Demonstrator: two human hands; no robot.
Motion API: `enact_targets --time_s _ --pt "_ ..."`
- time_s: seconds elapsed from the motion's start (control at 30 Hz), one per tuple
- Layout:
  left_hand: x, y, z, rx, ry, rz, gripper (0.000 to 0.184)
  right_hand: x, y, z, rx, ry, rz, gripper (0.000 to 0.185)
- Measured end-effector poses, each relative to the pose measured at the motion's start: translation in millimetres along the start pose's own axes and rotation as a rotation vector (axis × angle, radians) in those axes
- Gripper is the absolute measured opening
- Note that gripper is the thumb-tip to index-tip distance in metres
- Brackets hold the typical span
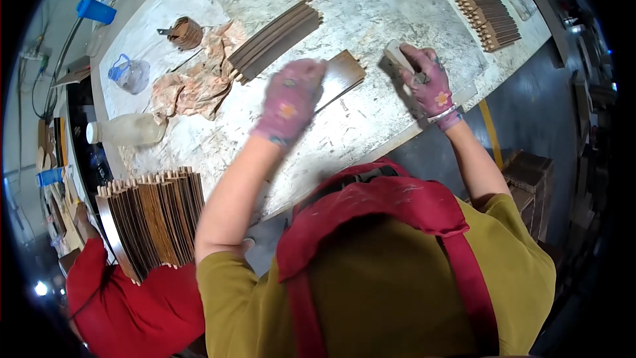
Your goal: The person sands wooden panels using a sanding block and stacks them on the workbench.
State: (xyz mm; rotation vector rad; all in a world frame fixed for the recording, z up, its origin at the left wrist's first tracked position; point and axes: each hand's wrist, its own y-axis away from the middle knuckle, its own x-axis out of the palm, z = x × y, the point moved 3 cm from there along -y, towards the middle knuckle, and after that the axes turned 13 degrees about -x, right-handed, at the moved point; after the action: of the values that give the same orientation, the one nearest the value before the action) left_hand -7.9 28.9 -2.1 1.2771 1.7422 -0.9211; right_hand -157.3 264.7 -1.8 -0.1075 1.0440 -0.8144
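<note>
A dark brown wooden slat (342, 74) with small pegs at its end lies on the worktable (397, 0). My left hand (289, 101), in a pink flowered glove, is over the slat's left part. It is smeared by motion and its fingers are hidden, so its grip cannot be made out. To the right of the slat, my right hand (430, 79) wears a matching glove. Its fingers are closed around a pale grey block (399, 58), held tilted just above the tabletop.
Stacked slats (275, 40) lie ahead, with another row (474, 3) at the far right. A stained cloth (199, 76), a brown pot (185, 32), a clear jug (129, 74) and a plastic bottle (127, 130) stand left. A person in a red sleeve (132, 298) is beside more slats (152, 219).
</note>
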Motion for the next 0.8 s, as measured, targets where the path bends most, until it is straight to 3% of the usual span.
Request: enact_targets --time_s 0.03,0.07,0.1,0.13,0.17,0.2,0.27,0.3,0.4,0.43,0.47,0.5,0.53,0.57,0.6,0.63,0.67,0.7,0.73,0.77,0.8 --pt "-3.4 7.8 -23.9 -0.033 -0.049 -0.037 0.040 0.8 -8.6 6.1 -0.022 -0.112 -0.004 0.040" --pt "15.5 20.5 -27.0 0.074 -0.007 -0.165 0.044 5.8 -19.3 17.3 -0.084 -0.173 0.093 0.042" --pt "33.5 33.0 -35.0 0.029 0.007 -0.230 0.052 12.0 -33.1 31.7 -0.153 -0.236 0.189 0.043" --pt "42.6 37.4 -42.4 -0.076 0.033 -0.083 0.058 20.2 -46.1 46.1 -0.226 -0.298 0.284 0.045" --pt "50.9 38.3 -49.6 -0.115 -0.301 -0.007 0.062 32.1 -56.9 60.4 -0.324 -0.304 0.418 0.046" --pt "50.1 38.2 -49.0 -0.112 -0.216 -0.031 0.062 44.9 -66.0 75.4 -0.458 -0.252 0.497 0.044" --pt "79.6 40.5 -34.7 -0.223 0.290 0.031 0.061 70.1 -75.3 107.7 -0.692 -0.180 0.643 0.040" --pt "87.7 47.5 -35.6 -0.221 0.159 -0.124 0.054 81.6 -74.6 120.1 -0.786 -0.162 0.704 0.035" --pt "96.6 56.7 -35.0 -0.263 0.178 -0.006 0.054 111.0 -74.6 137.6 -1.044 -0.098 0.827 0.026" --pt "97.6 58.6 -35.5 -0.332 0.148 0.115 0.057 120.5 -80.7 140.1 -1.038 -0.064 0.859 0.024" --pt "85.0 57.0 -40.0 -0.279 0.017 0.037 0.061 130.2 -90.2 139.9 -1.032 -0.028 0.891 0.023" --pt "78.2 54.4 -41.0 -0.233 -0.017 0.005 0.063 143.1 -102.8 131.0 -0.990 -0.017 0.855 0.037" --pt "74.7 52.6 -41.8 -0.185 -0.051 -0.023 0.065 151.8 -110.9 123.8 -0.993 0.009 0.714 0.036" --pt "77.1 51.5 -40.5 -0.109 -0.082 -0.154 0.068 157.6 -120.2 118.4 -0.856 0.003 0.747 0.036" --pt "75.5 50.4 -40.3 -0.110 -0.079 -0.154 0.069 161.9 -127.2 115.3 -0.719 -0.004 0.772 0.036" --pt "73.2 49.8 -39.3 -0.112 -0.078 -0.156 0.069 163.5 -118.9 102.0 -0.690 -0.156 0.512 0.035" --pt "71.1 49.5 -37.5 -0.117 -0.076 -0.158 0.070 153.7 -114.3 102.6 -0.512 -0.359 0.486 0.036" --pt "53.4 46.9 -38.3 -0.206 -0.050 0.027 0.073 149.2 -107.8 94.7 -0.383 -0.524 0.455 0.041" --pt "39.5 50.9 -35.9 -0.224 0.041 -0.180 0.077 145.4 -99.2 87.0 -0.245 -0.685 0.425 0.046" --pt "33.9 60.9 -26.4 -0.275 0.033 -0.169 0.078 129.7 -88.9 89.6 0.093 -0.820 0.435 0.056" --pt "27.3 72.5 -15.3 -0.326 0.022 -0.159 0.079 134.0 -83.2 74.6 -0.022 -0.599 0.215 0.053"
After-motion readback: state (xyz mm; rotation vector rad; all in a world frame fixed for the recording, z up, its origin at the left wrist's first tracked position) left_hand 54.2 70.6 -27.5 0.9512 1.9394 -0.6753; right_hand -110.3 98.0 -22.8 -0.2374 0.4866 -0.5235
